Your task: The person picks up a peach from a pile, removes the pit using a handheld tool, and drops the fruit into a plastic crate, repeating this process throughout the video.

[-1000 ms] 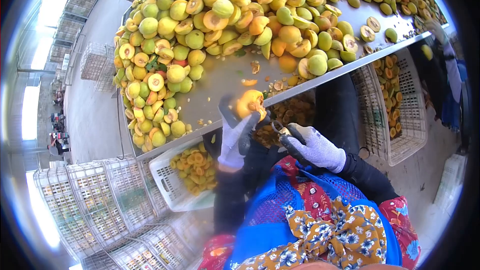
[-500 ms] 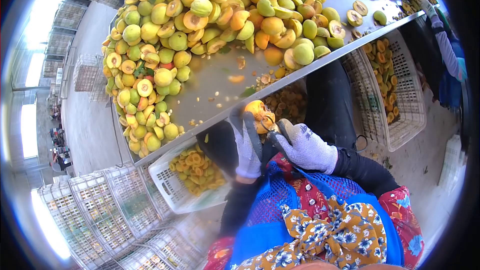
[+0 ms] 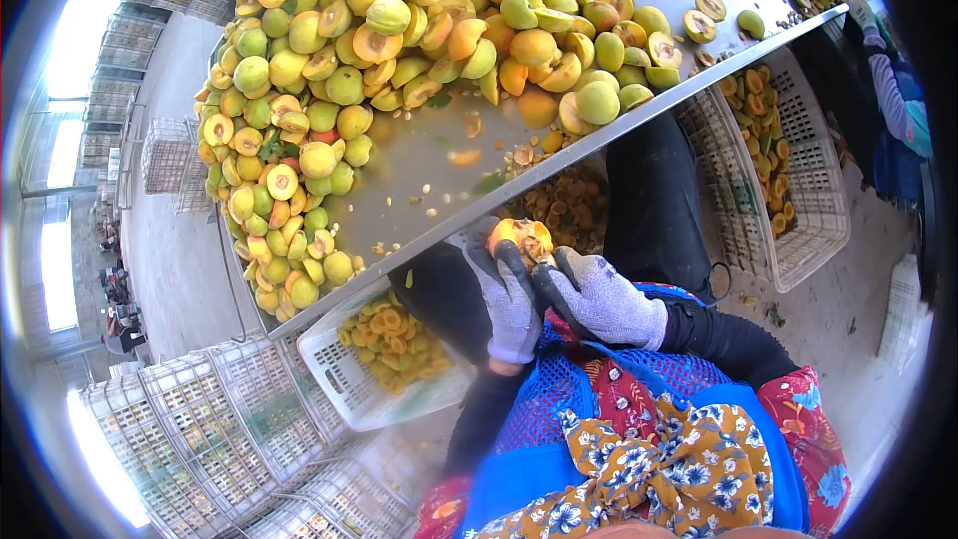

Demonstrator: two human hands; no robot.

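My left hand (image 3: 507, 301), in a grey glove with dark fingers, grips a ragged yellow-orange apricot (image 3: 522, 239) just below the table edge. Torn brown flesh faces up on the fruit. My right hand (image 3: 604, 299), gloved alike, is closed against the apricot's right side. Between its fingers is a small curved wire tool, now mostly hidden by fingers and fruit. Beyond both hands, a metal-topped table (image 3: 399, 175) bears a large heap of whole and halved apricots (image 3: 369, 40).
A white crate (image 3: 349, 379) of apricot halves stands below left, another crate (image 3: 813, 230) below right. Discarded fruit pieces (image 3: 569, 205) lie beneath the table. Stacked crates (image 3: 200, 419) fill the lower left. At the right edge is another person's gloved arm (image 3: 893, 95).
Both hands and the apricot have shifted slightly; the fruit is turned and its torn side shows differently. The tool's wire loop, visible before, is now hidden. The view has shifted a little.
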